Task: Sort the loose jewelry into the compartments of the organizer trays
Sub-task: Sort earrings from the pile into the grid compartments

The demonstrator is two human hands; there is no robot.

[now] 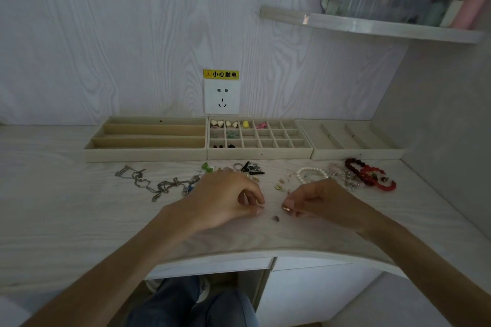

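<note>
Three beige organizer trays line the wall: a long-slot tray (144,152), a small-grid tray (259,152) with earrings and beads in its left cells, and a slanted-divider tray (356,152). Loose jewelry lies in front: silver chains (148,183), a pile of small pieces (248,168), a pearl bracelet (310,174), red bead bracelets (372,175). My left hand (225,199) rests on the desk with curled fingers pinching something tiny I cannot make out. My right hand (324,202) pinches a small gold ring (287,209). A dark small piece (276,218) lies between them.
A wall socket (221,97) with a yellow warning label sits above the trays. A shelf (372,26) with bottles hangs at upper right. A grey side wall (446,127) bounds the desk on the right. The desk's curved front edge (292,253) runs below my wrists.
</note>
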